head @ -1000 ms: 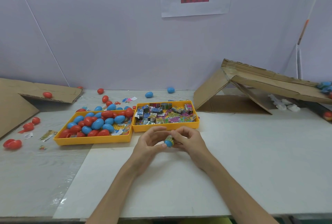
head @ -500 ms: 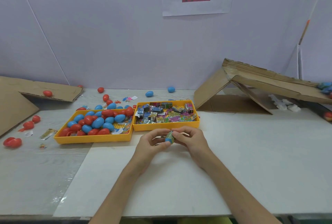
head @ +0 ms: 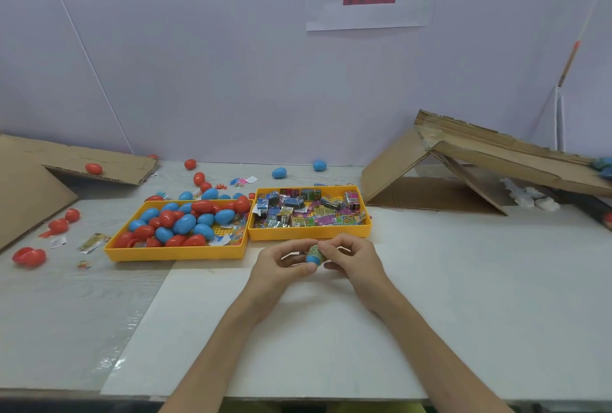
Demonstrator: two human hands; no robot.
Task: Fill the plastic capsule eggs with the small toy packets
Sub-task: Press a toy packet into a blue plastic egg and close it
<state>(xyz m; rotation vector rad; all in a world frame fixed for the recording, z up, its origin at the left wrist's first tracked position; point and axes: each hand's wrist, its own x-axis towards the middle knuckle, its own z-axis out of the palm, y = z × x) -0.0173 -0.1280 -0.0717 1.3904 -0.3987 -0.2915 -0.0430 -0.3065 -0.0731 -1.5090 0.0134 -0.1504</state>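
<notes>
Two hands meet at centre frame, just below the yellow trays. Left hand (head: 281, 263) grips a blue egg half (head: 313, 259) btwn thumb & curled fingers. Right hand (head: 354, 260) pinches a folded toy packet (head: 315, 251) that sticks out of the shell's open end, fingers bent round it. Packet looks only partly in, so I'd say stuffing is underway, cap not yet on.

Risks: if the packet's too bulky or skewed, it could spring back out or jam the rim, & the 2nd half won't snap shut. Squeeze too hard & the smooth shell could pop from the left grip & roll across the white board (head: 298, 346).

Egg tray (head: 175, 252) sits left of centre, packet tray (head: 308, 233) touching its right side. Loose eggs (head: 198, 178) lie scattered upper left.
</notes>
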